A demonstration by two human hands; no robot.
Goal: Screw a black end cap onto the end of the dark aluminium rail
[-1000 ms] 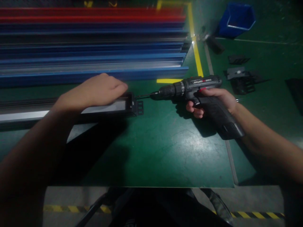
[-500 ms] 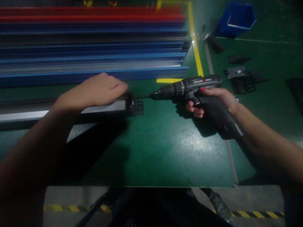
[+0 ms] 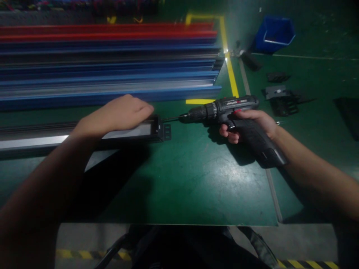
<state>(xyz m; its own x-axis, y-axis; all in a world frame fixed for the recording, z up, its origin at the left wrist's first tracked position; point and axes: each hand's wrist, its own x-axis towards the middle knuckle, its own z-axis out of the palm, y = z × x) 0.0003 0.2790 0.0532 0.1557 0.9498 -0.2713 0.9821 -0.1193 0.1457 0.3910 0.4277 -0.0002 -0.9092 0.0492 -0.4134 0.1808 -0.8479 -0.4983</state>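
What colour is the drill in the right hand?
The drill is mostly black, clearest in the head view.

Black frame [image 3: 36, 141] cut off at left, blurred coloured bars [image 3: 109, 65] likewise, lettering [image 3: 238, 101] on drill [image 3: 224, 107] unreadable

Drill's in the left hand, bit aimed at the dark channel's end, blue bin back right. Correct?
Wrong hand: the head view shows the drill in the right hand. The rest holds: bit aimed at the dark channel's end, blue bin back right.
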